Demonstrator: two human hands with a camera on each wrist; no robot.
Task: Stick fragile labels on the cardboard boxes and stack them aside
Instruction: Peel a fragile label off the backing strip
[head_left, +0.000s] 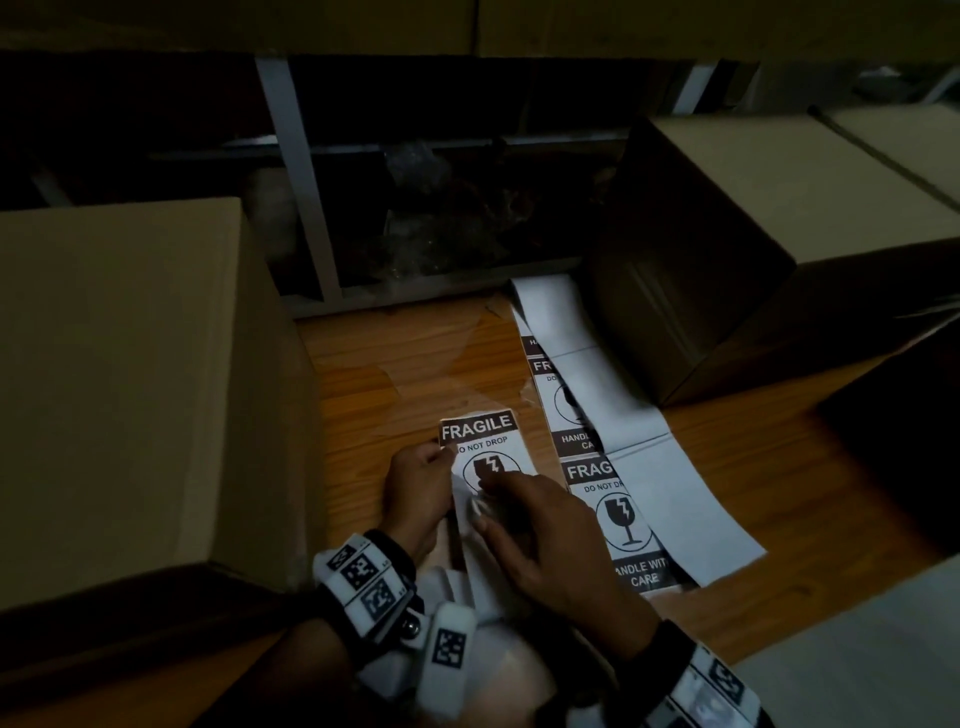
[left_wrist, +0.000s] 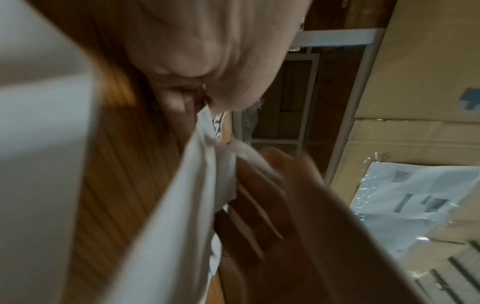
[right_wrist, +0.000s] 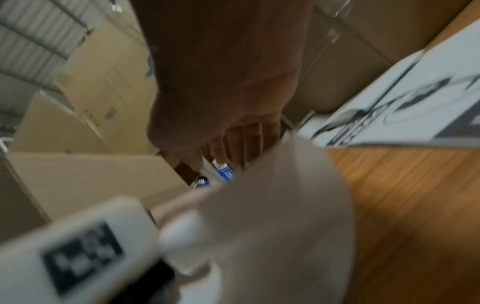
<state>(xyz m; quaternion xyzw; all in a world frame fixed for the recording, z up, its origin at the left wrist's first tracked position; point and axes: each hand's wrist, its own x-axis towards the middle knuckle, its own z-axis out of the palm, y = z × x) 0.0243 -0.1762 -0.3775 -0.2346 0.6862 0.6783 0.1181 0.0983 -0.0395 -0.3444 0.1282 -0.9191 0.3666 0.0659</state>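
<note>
A black-and-white FRAGILE label (head_left: 480, 439) is held just above the wooden table (head_left: 415, 358). My left hand (head_left: 421, 486) pinches its left edge; in the left wrist view the fingers (left_wrist: 179, 100) clamp the white paper (left_wrist: 197, 156). My right hand (head_left: 545, 530) pinches the label's white backing paper (head_left: 485, 577) just below the broken-glass symbol. The right wrist view is blurred, with curled fingers (right_wrist: 241, 144) against the paper (right_wrist: 285, 205). A large cardboard box (head_left: 119, 389) stands directly left of my hands. Another cardboard box (head_left: 779, 208) stands at the back right.
A strip of several fragile labels (head_left: 608, 467) lies on the table to the right of my hands, partly under a blank white sheet (head_left: 675, 493). A grey metal rack (head_left: 296, 182) runs behind the table. A pale surface (head_left: 857, 665) fills the near right corner.
</note>
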